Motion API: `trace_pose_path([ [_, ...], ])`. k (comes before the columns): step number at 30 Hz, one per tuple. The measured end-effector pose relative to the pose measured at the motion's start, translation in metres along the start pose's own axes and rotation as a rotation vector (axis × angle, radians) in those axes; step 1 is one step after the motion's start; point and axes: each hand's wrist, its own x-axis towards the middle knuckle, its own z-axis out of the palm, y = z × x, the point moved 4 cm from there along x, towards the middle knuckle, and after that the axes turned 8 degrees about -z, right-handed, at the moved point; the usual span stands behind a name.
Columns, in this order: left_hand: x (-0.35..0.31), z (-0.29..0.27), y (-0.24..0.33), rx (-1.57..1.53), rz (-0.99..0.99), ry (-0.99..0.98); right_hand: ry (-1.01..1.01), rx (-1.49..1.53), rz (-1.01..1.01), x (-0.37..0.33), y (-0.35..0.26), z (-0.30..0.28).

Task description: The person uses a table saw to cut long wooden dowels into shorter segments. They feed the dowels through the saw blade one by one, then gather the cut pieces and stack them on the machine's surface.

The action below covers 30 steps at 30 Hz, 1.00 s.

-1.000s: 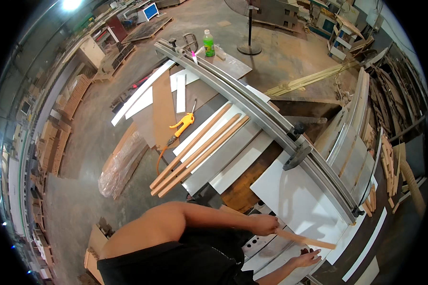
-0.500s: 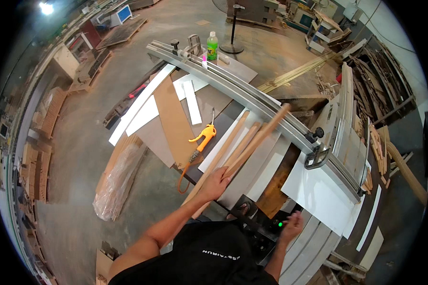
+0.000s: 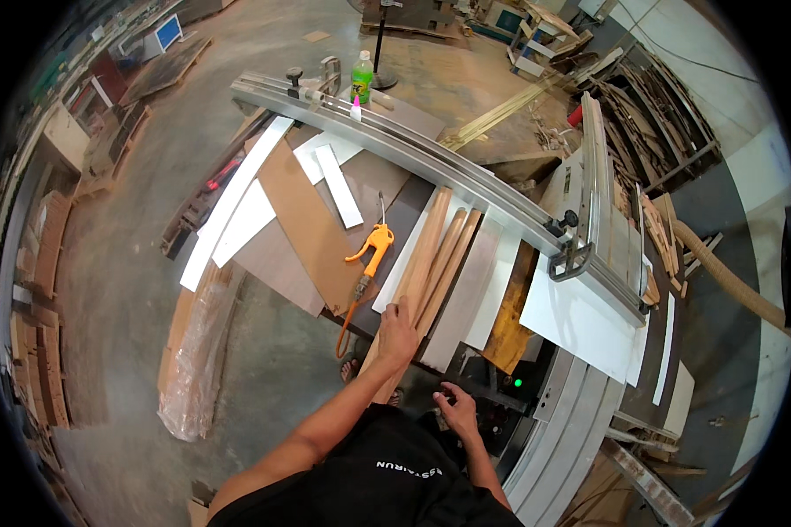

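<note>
Left hand (image 3: 399, 338) holds a wood strip (image 3: 420, 263) — cluttered table (image 3: 416, 203), grey floor (image 3: 119, 338).

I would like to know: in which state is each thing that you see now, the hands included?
Left hand: on the leftmost wooden strip, grip unclear
Right hand: partly open, holding nothing visible
Other two wooden strips: lying side by side
Yellow air gun: lying down, orange hose attached
Green bottle: upright, capped
Pink-tipped bottle: upright
Indicator light: lit green
Bundle: wrapped in clear plastic
</note>
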Motion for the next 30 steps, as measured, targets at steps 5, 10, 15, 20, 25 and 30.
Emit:
trace_pose_path([
  [5,-0.013,-0.009,0.005,0.174,0.065,-0.050,-0.028,0.073,0.099,-0.021,0.030,0.015],
  [10,-0.031,-0.029,-0.003,0.224,0.147,-0.067,0.010,0.156,0.054,-0.039,0.053,0.029],
  [15,-0.051,-0.017,-0.048,0.193,0.172,-0.052,-0.048,0.249,0.015,-0.046,0.070,0.055],
  [20,-0.059,-0.020,-0.051,0.076,0.173,-0.038,-0.056,0.306,0.017,-0.055,0.075,0.070],
  [25,-0.054,-0.022,-0.067,0.054,0.036,-0.066,-0.049,0.353,0.065,-0.056,0.079,0.079],
  [30,-0.052,-0.031,-0.070,-0.007,-0.068,-0.291,-0.080,0.526,0.181,-0.049,0.071,0.106],
])
